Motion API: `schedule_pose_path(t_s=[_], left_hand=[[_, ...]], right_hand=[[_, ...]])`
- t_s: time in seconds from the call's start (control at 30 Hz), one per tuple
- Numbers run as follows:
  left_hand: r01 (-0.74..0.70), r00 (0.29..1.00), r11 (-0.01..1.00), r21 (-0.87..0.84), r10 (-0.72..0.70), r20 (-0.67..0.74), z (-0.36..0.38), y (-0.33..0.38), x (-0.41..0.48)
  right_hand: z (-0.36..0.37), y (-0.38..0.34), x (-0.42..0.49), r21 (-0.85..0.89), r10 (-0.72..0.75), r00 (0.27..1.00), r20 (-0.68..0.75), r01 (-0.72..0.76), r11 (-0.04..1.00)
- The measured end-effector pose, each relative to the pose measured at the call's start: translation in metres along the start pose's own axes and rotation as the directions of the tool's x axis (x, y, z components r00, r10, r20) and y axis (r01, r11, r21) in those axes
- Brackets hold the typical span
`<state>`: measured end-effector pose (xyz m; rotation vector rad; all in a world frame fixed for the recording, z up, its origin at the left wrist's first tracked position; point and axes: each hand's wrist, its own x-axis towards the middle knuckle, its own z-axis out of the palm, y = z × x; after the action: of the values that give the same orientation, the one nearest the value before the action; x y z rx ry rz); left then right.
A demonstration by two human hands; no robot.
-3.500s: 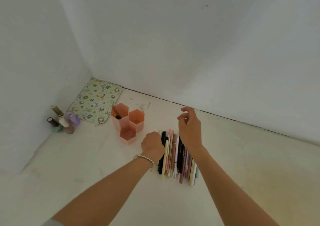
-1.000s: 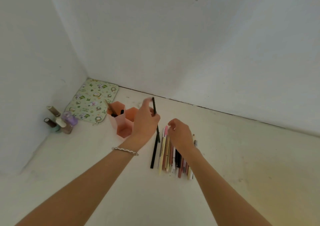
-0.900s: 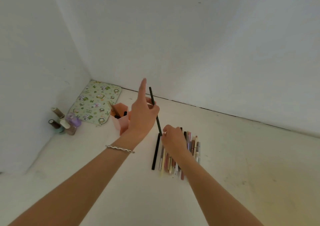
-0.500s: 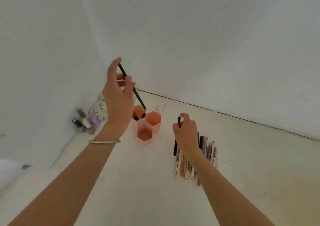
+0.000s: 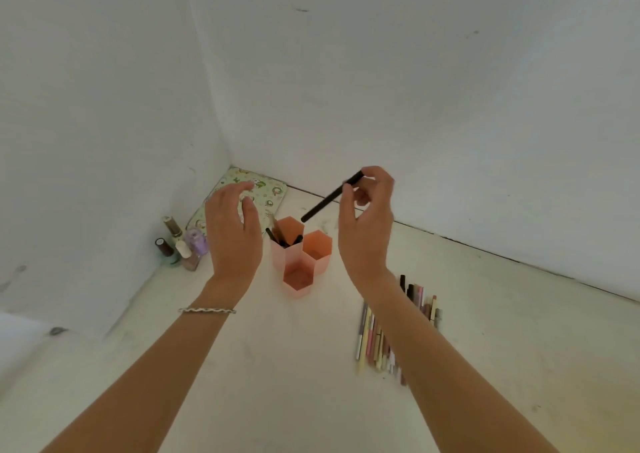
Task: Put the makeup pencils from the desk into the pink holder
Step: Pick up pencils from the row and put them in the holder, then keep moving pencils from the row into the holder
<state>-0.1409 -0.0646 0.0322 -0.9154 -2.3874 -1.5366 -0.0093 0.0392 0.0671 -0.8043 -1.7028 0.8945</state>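
The left hand has let go of its black pencil, which now stands in the holder's back cup, fingers spread. The right hand has lifted another black pencil from the row and now pinches it above the holder.

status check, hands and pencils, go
Right hand pinching black pencil above holder. Left hand open, empty. Pencil row on desk. Nothing blocking.

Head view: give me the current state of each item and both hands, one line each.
Left hand: open, empty, raised beside the holder.
Right hand: fingers pinching a slim black makeup pencil, tilted, above the holder.
Pink hexagonal three-cup holder: upright; back-left cup holds pencils, the other two look empty.
Row of mixed-colour makeup pencils: lying flat on the desk.
Nail polish bottles: upright, capped.
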Motion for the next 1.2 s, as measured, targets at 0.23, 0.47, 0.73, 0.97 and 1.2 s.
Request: schedule_pose_path(t_s=[0.23, 0.47, 0.73, 0.97, 1.2], left_hand=[[0.029, 0.997, 0.974, -0.225, -0.013, 0.075, -0.012, 0.04, -0.014], [0.05, 0.844, 0.999, -0.014, -0.034, 0.535, 0.045, 0.067, -0.08], [-0.039, 0.522, 0.886, 0.461, -0.376, 0.766, 0.107, 0.057, -0.149], [0.11, 0.487, 0.857, 0.503, -0.488, 0.724, 0.117, 0.055, -0.15], [0.22, 0.724, 0.956, 0.193, -0.293, 0.624, 0.1, 0.063, -0.112]], right_hand=[[0.028, 0.031, -0.031, -0.331, -0.08, 0.905, 0.417, 0.233, 0.914], [-0.04, 0.037, -0.006, -0.238, 0.064, 0.995, 0.073, -0.045, 0.97], [-0.126, 0.064, -0.015, -0.337, 0.228, 0.973, 0.036, -0.203, 0.919], [-0.136, 0.081, -0.037, -0.369, 0.31, 0.949, 0.059, -0.268, 0.89], [-0.105, 0.086, -0.05, -0.587, 0.49, 0.844, 0.216, -0.288, 0.756]])
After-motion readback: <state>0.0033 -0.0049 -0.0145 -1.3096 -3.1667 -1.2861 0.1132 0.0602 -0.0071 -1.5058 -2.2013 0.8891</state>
